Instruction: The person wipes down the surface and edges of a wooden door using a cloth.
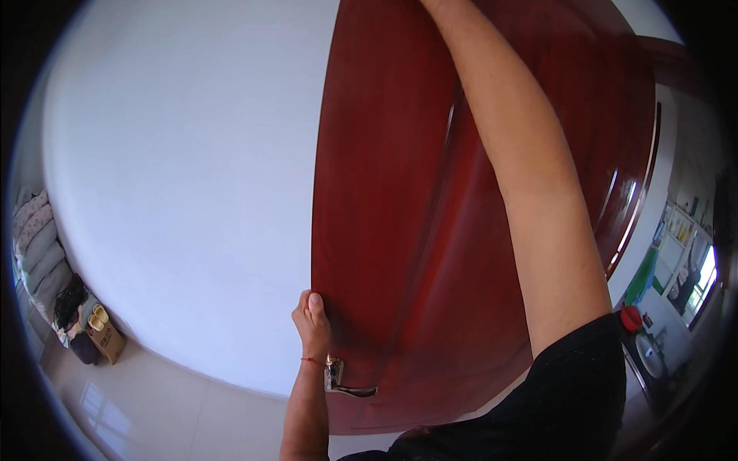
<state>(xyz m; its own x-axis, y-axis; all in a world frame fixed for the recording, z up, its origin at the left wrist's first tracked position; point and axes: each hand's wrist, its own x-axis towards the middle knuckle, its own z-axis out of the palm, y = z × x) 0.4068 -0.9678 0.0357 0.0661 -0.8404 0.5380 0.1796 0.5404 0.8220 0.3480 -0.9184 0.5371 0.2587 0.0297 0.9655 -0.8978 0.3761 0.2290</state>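
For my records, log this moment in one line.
left hand: holding red door by edge | right hand: out of frame, arm raised | metal handle: below left hand

Tons of room by the white wall (pixel 184 169). Raised right arm (pixel 542 184) cuts across the red door (pixel 377 192), handle (pixel 354 391) juts out low.

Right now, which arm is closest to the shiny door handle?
The left arm, with red string at its wrist, is just beside the door handle; the right arm reaches up past the picture's top edge.
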